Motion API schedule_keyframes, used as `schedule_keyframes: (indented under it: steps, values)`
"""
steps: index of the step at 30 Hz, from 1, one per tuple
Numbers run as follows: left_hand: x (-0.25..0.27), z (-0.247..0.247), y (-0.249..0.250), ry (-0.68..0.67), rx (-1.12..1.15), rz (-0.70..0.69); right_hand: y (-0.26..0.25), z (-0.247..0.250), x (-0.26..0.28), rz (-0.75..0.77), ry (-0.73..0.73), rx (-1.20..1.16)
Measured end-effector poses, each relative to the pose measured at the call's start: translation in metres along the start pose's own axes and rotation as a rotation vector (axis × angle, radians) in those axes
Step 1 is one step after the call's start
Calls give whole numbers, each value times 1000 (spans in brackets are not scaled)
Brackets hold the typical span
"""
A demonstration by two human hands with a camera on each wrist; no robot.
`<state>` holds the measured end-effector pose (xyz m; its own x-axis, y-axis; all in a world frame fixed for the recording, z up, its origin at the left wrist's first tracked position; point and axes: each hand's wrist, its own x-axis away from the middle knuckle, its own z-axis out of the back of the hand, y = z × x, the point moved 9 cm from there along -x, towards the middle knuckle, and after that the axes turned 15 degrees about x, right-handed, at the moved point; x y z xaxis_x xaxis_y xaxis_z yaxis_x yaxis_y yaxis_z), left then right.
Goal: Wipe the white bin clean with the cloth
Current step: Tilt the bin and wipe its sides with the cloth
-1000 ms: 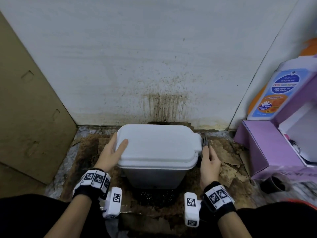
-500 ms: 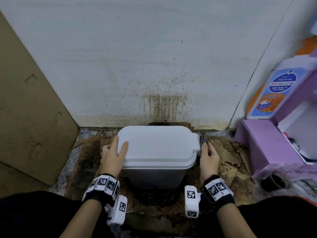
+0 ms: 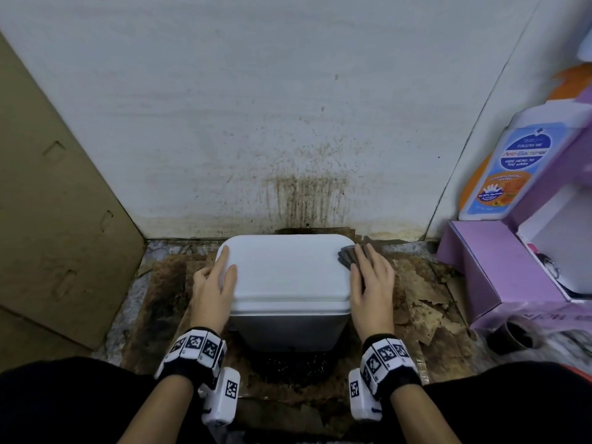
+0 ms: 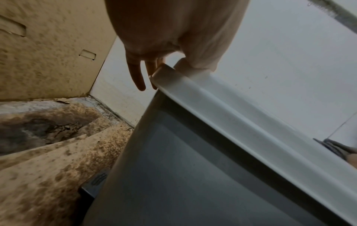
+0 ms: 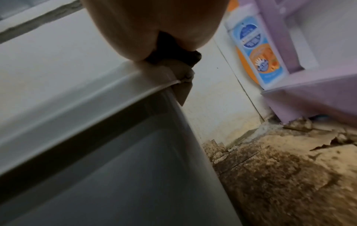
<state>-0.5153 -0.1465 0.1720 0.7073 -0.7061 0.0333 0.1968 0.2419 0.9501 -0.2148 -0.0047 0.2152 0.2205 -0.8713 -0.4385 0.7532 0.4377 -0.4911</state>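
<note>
The white bin [image 3: 288,328] stands on the floor against the stained wall, its white lid [image 3: 285,270] closed. My left hand [image 3: 213,280] rests on the lid's left edge, thumb on top and straight fingers [image 4: 137,76] running down past the corner. My right hand [image 3: 373,280] lies flat on the lid's right rear corner and presses a dark grey cloth [image 3: 347,255] onto it with straight fingers. The cloth [image 5: 168,49] shows dark under the palm in the right wrist view. The bin's grey front wall [image 4: 193,168] fills both wrist views.
A brown cardboard panel [image 3: 57,203] leans at the left. A purple box [image 3: 493,270] with an anti-bacterial wash bottle [image 3: 509,168] stands close on the right, a dark cup [image 3: 515,331] in front of it. Dirty torn cardboard [image 3: 426,302] covers the floor around the bin.
My right hand has come up from the bin's right side onto the lid, bringing the cloth with it. The left hand has slid a little further back along the lid's left edge.
</note>
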Motion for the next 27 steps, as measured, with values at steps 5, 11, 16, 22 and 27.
schedule_keyframes:
  steps: [5, 11, 16, 22, 27]
  values:
    - [1, -2, 3, 2, 21, 3, -27, -2, 6, 161, -60, 148]
    - [-1, 0, 0, -15, 4, 5, -42, -8, 9, 295, -154, 331]
    - [-2, 1, -4, -69, -30, 31, -5, -2, -6, 2, -171, 249]
    - [1, -3, 1, -71, -31, 15, 30, -9, -7, -352, -299, -241]
    - [-3, -4, -5, -59, -85, 23, 49, -18, 2, -626, -273, -558]
